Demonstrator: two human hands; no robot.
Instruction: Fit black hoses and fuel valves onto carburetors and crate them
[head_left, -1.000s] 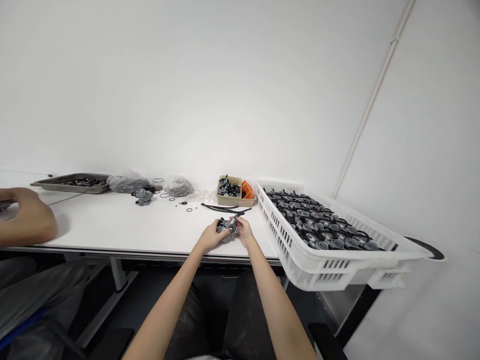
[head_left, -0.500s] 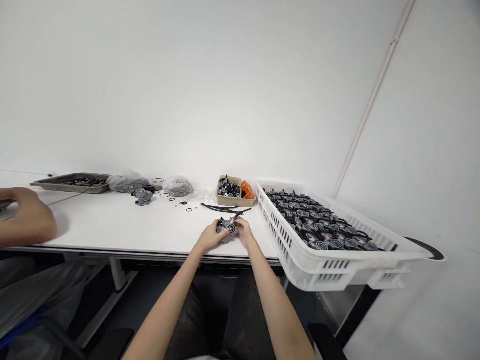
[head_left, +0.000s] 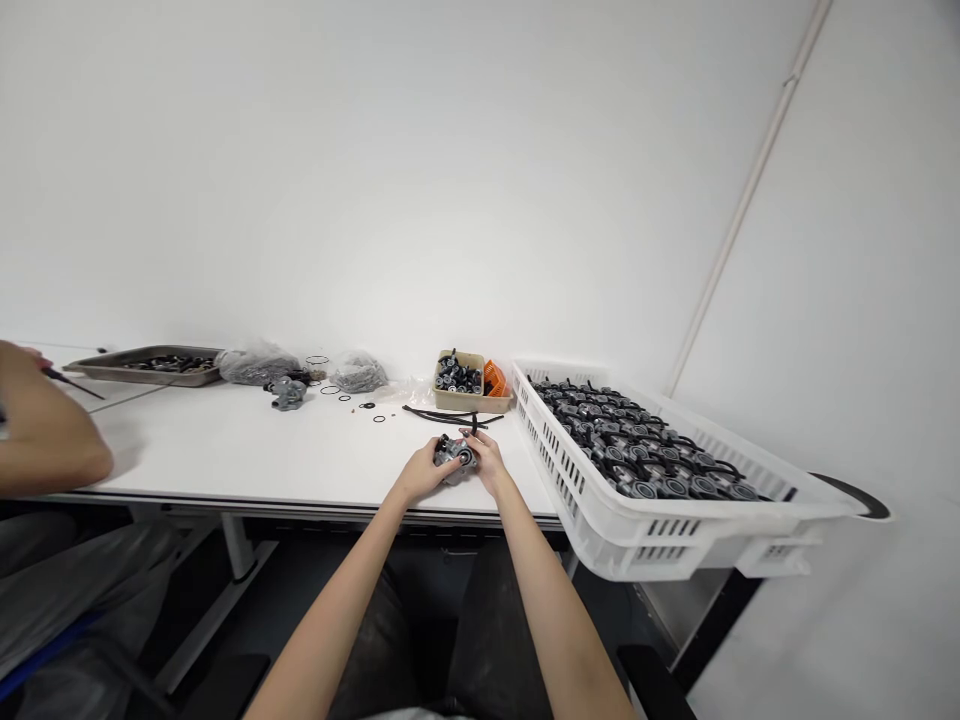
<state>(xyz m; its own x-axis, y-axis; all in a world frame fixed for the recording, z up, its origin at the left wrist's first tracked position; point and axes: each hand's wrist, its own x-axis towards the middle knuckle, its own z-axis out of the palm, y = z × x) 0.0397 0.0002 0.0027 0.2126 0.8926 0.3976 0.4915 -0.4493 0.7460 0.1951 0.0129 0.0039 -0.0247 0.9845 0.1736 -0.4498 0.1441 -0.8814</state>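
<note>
A small grey metal carburetor with black fittings is held between both hands just above the table's front edge. My left hand grips its left side, the thumb laid across the front. My right hand is closed at its upper right, fingertips at the foot of a short black hose that sticks up from it. Exactly what those fingertips pinch is partly hidden. Right behind my hands lie several loose black hoses on the white table.
At right stands a white crate with rows of similar carburetors. Behind are a bin of black-and-grey parts, an orange basket, bagged parts, O-rings and another carburetor. A co-worker's arm and a metal tray are at left.
The hose at the carburetor's top has swung from slanting right to standing upright, my right fingers shifting slightly. The co-worker's hand has moved back, and a dark thin tool now shows beside it.
</note>
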